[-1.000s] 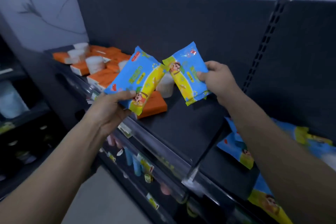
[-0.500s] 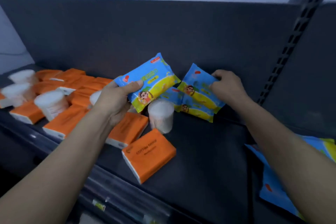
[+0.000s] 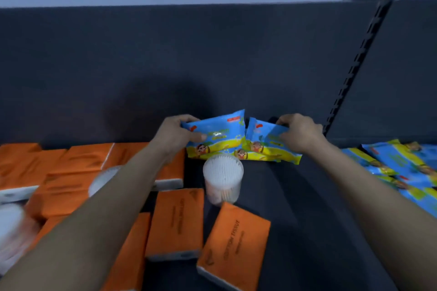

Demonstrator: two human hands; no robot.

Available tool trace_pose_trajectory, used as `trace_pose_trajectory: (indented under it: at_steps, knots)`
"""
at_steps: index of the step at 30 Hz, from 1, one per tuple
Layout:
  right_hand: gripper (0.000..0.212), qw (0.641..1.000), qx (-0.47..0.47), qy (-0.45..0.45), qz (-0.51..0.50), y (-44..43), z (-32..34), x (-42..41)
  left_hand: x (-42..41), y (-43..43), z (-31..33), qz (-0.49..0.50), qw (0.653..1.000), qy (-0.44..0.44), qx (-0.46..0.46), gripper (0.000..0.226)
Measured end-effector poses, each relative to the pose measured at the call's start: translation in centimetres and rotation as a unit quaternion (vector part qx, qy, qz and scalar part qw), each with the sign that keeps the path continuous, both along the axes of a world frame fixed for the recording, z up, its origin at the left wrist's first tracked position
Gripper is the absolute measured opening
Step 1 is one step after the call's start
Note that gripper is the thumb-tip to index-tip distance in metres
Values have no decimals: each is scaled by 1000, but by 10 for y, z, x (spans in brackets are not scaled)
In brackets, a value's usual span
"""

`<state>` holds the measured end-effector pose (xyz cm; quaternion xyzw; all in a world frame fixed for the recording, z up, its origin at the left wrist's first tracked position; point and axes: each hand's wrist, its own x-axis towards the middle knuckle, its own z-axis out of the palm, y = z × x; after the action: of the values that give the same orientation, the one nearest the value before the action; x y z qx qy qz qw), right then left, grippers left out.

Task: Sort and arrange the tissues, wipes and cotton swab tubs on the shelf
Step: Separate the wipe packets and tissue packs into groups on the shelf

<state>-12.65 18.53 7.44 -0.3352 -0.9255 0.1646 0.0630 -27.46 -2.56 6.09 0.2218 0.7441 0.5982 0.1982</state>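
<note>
My left hand (image 3: 175,136) grips a blue and yellow wipes pack (image 3: 217,137) by its left end, standing it on edge against the shelf's dark back panel. Right beside it, my right hand (image 3: 299,133) grips a second wipes pack (image 3: 264,146) by its upper right corner; another pack seems to lie under it. A clear tub of cotton swabs (image 3: 223,178) stands just in front of both packs. Several orange tissue packs (image 3: 176,222) lie scattered across the dark shelf (image 3: 307,220), with one (image 3: 234,243) near the front.
More blue wipes packs (image 3: 402,168) lie piled on the neighbouring shelf section at the right, past a slotted upright (image 3: 354,66). Other swab tubs (image 3: 104,179) sit among the orange packs at the left, one partly hidden by my left forearm.
Both hands moved the wipes packs back and down to the rear of the shelf, side by side. The view shifted closer and more square to the shelf.
</note>
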Motion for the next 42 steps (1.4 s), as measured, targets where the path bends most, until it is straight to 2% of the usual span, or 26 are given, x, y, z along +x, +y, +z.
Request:
trace_pose_trajectory:
  at_steps: [3,5,7,11,14,18,25,30,35,38,42]
  knots:
    - [35,1000,-3,-7,-21,4,-1,4,-9,7,-8,-48,993,78,-74,35]
    - [35,1000,-11,-14,-18,6,-1,5,-13,11,-15,-70,977,147,-141,36]
    - [36,999,-18,-32,7,7,-4,1,-14,12,-21,-59,952,217,-210,31]
    - [40,997,2,-52,54,0,-17,-17,-13,6,-25,-22,914,281,-292,25]
    - [38,992,66,-72,76,-4,-23,-24,-14,5,-25,-7,894,302,-331,33]
    - [28,975,181,-70,109,-4,-21,-27,-10,7,-23,10,869,324,-374,30]
    - [35,964,219,-43,148,-5,-29,-32,-5,6,-24,61,836,356,-414,39]
    - [37,965,214,-27,148,-2,-29,-29,4,13,-26,91,804,394,-435,45]
    - [38,964,208,-18,162,0,-31,-26,14,15,-26,111,790,411,-441,49]
    - [38,965,206,-14,163,-1,-30,-24,19,9,-23,125,799,410,-422,48]
    - [37,966,205,9,158,-9,-27,-21,27,-7,-11,134,833,401,-357,35]
